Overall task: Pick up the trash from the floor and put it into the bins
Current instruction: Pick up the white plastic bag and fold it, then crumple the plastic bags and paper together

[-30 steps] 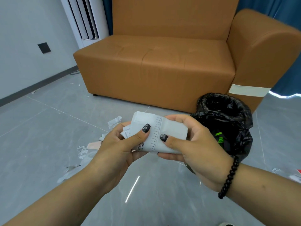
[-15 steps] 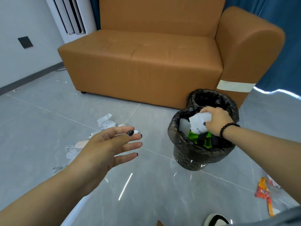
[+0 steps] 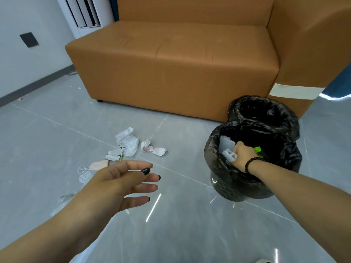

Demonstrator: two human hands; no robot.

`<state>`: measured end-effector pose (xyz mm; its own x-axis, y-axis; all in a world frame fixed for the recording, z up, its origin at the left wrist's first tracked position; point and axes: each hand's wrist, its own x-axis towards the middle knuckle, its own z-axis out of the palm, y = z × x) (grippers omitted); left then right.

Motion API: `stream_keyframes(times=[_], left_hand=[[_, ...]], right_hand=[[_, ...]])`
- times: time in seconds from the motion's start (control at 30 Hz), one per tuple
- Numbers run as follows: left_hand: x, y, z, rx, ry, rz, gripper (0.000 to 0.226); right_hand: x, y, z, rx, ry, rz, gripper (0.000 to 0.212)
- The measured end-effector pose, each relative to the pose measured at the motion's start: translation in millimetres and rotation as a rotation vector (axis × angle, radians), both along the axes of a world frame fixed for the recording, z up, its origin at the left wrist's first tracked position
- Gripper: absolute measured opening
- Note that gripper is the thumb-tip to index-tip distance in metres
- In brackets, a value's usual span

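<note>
My right hand (image 3: pixel 242 155) reaches inside the near bin (image 3: pixel 214 160), which is lined with a black bag, and grips a folded white paper (image 3: pixel 228 155) low in it. Green packaging and a pale flat piece also lie in that bin. A second black-lined bin (image 3: pixel 284 114) stands just behind it against the sofa. My left hand (image 3: pixel 123 182) hovers over the floor with its fingers spread and holds nothing. Beyond it lies a scatter of crumpled white paper trash (image 3: pixel 129 144), with a pink piece and a face mask (image 3: pixel 85 172) further left.
An orange sofa (image 3: pixel 180 59) fills the back, its armrest at the right. A white air-conditioner unit (image 3: pixel 85 12) stands in the left corner by the wall. Grey tile floor stretches in front; small scraps lie near my left forearm.
Both hands held the paper a second ago. My right hand carried it to the near bin and has now sunk deeper inside; my left hand let go and stays spread over the floor.
</note>
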<state>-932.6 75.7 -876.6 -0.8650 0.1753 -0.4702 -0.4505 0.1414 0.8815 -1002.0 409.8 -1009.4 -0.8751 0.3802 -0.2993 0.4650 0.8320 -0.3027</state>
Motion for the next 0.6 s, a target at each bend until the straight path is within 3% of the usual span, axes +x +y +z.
stream_keyframes(times=[0.13, 0.33, 0.5, 0.6], left_hand=[[-9, 6, -11, -0.057, -0.051, -0.012, 0.016], [-21, 13, -27, -0.121, -0.104, -0.008, 0.019], [-26, 15, -30, -0.129, -0.126, -0.026, 0.018], [-26, 12, -26, -0.109, -0.125, -0.033, 0.018]], right_hand=[[-12, 4, -22, -0.021, 0.043, 0.008, 0.028], [-36, 24, -48, 0.082, -0.128, 0.109, 0.035], [-57, 20, -26, 0.034, -0.140, 0.054, 0.050], [-72, 9, 3, 0.085, -0.145, 0.058, 0.043]])
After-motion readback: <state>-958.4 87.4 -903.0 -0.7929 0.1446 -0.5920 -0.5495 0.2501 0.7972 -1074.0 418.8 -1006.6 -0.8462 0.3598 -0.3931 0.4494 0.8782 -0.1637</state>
